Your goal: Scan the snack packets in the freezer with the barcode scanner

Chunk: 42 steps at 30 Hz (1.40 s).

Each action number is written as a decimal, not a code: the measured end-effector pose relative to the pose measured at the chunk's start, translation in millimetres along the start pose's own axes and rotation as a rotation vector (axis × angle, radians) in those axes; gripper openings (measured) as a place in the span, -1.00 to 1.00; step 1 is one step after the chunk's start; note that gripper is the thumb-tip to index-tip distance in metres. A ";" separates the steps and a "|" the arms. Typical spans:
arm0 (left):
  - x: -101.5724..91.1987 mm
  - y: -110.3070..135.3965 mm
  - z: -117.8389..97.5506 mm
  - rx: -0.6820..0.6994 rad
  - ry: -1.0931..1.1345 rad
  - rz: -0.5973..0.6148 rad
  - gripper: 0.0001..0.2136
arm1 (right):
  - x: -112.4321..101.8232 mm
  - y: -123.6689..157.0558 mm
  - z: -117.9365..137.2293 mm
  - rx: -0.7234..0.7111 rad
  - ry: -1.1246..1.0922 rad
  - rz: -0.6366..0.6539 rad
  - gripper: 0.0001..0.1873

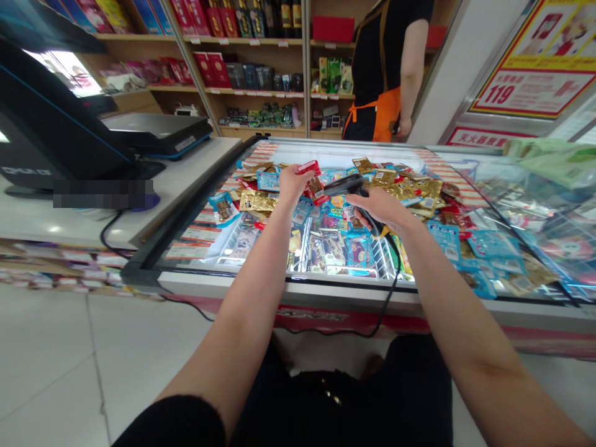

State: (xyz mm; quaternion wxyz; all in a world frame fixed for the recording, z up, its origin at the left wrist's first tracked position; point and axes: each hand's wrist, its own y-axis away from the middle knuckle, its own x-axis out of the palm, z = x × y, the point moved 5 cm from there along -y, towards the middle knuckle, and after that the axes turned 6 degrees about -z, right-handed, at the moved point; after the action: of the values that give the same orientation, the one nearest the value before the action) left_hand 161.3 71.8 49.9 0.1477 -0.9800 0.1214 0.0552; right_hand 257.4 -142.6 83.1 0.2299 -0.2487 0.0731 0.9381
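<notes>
store freezer [195,281], snack packs [258,200] on top
l hand [291,184] grasping red pack [316,188], r hand [382,208] grasping blk scanner [344,184] nr it

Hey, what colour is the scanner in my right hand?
The scanner in your right hand is mostly black; the head view shows it best.

Wooden shelving [233,41] runs from 10 to 12 o'clock, its tiers lined with boxes and bottles, while a pale column [449,74] rises between 1 and 2 o'clock beside a red-bordered poster [535,68] at 2 o'clock bearing the number 119. A white-topped counter [186,179] stands toward 9 o'clock, butting near a brightly lit, glass-topped freezer [335,289] that stretches from the middle to 4 o'clock; pale, glossy floor tiles [46,354] lie at 8 o'clock.
</notes>
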 end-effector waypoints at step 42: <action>-117.0 -24.9 12.9 0.007 -0.776 -0.202 -0.43 | 5.8 -19.0 -1.7 0.071 -0.151 -0.088 -0.69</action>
State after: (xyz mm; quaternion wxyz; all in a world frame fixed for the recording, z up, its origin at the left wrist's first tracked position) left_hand 53.8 124.7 61.4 0.1906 -0.8930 -0.0402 0.4058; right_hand 262.6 -124.0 78.4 0.2845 -0.1721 0.0775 0.9399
